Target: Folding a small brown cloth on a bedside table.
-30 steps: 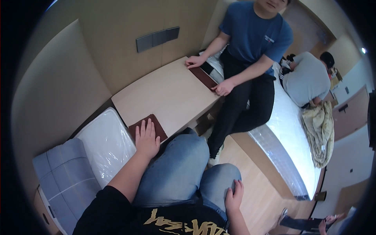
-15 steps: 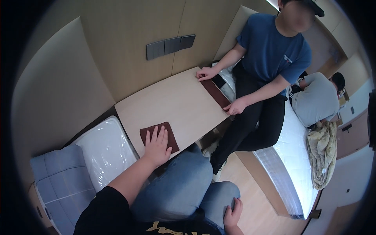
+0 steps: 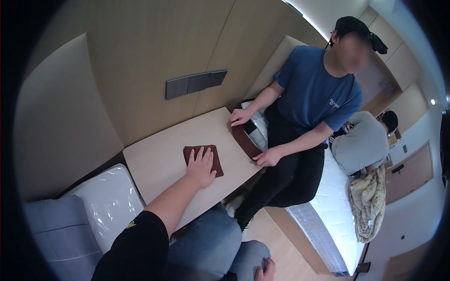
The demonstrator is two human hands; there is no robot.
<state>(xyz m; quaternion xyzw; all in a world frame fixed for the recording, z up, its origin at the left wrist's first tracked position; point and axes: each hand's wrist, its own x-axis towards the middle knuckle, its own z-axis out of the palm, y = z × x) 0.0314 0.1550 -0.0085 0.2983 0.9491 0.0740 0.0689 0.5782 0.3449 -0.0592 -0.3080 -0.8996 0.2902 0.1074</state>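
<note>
Left hand [image 3: 201,172], fingers outstretched, lies flat on brown cloth [image 3: 216,160] upon the desk [image 3: 161,147]; right hand [image 3: 266,271], fingers loosely extended, on knee [image 3: 248,255].

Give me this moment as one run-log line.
left hand: flat on brown cloth on table | right hand: on knee, partly out of frame | co-worker's hands: at brown strip, table's far end

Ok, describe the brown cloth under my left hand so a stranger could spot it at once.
Find the pale table against the wood-toned wall. On it, the reddish-brown cloth lies flat under your spread left hand. Its compact, squarish shape sets it apart from the long brown strip held at the table's far end by the person in the blue T-shirt.
</note>
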